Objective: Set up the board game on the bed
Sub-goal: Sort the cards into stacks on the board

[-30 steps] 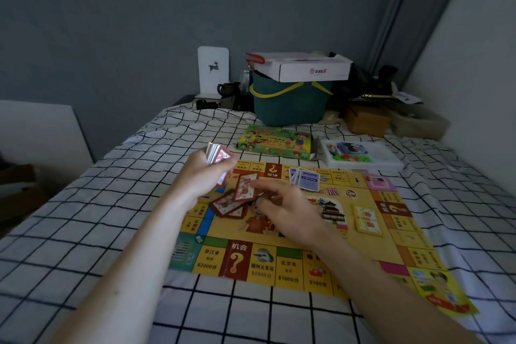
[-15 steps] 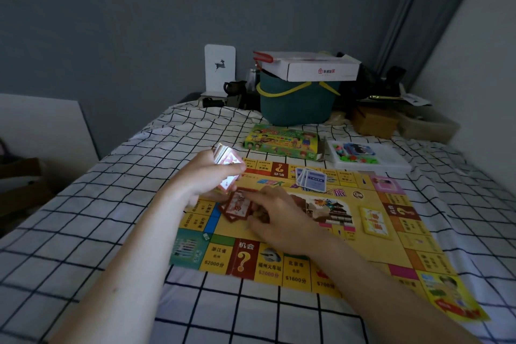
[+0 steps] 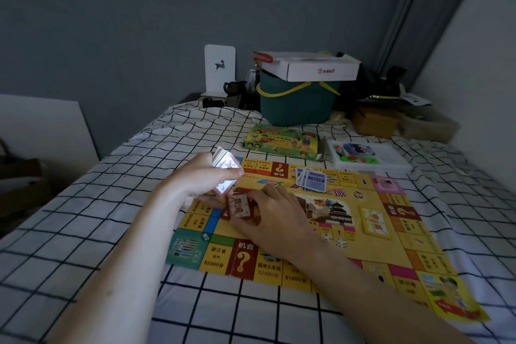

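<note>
On the bed (image 3: 83, 232), the game board (image 3: 391, 232) is lying unfolded with blue cards (image 3: 312, 180) and dice (image 3: 335, 240) out, while the left hand (image 3: 201, 179) is gripping a card deck (image 3: 224, 165) and the right hand (image 3: 279, 215), fingers (image 3: 243, 227) pressed down, is piling red cards (image 3: 237, 204), leaving tray pieces (image 3: 360, 153) apparently unplaced.

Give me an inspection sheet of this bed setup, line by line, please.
Surface: bed with a checked sheet, game board laid flat.
Job's things: red cards piled on the board, blue cards fanned, yellow cards, two dice, game box, tray of pieces.
Clutter: green basket under a white carton.
Grippers: left hand holds a card stack; right hand rests on the red cards.
Cables: nothing seen.
Surroundings: grey wall, curtain.
</note>
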